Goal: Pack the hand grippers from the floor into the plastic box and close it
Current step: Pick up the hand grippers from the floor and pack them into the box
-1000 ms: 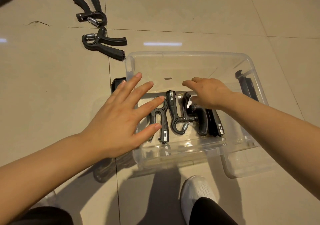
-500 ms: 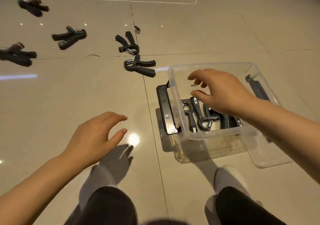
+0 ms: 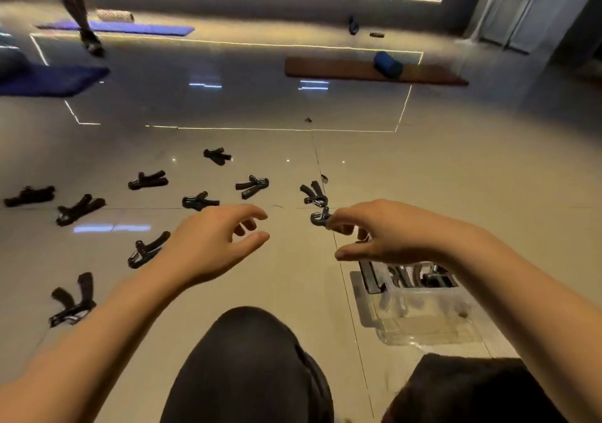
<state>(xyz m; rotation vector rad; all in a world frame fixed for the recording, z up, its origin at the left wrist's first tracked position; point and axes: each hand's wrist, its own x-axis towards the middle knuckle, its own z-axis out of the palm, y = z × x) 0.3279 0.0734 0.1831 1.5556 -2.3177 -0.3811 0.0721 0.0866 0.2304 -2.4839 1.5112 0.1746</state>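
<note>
The clear plastic box (image 3: 423, 320) stands open on the floor at lower right, with several black hand grippers (image 3: 435, 277) lying inside. Several more lie scattered on the tiles ahead and to the left. My right hand (image 3: 384, 233) hovers with loosely curved fingers and holds nothing; its fingertips are just by the nearest hand gripper (image 3: 320, 218), which they partly hide. Another hand gripper (image 3: 313, 193) lies just beyond. My left hand (image 3: 211, 246) is also held out, fingers relaxed and empty, near a hand gripper (image 3: 199, 201).
My knees (image 3: 247, 357) fill the bottom of the view. Farther off lie a blue mat (image 3: 49, 80) at left and a brown mat (image 3: 342, 69) with a blue roller (image 3: 387, 63). A person's legs (image 3: 78, 8) stand at far left.
The view has swung up from the box to the floor. My right hand left the box and both hands moved forward toward the scattered hand grippers.
</note>
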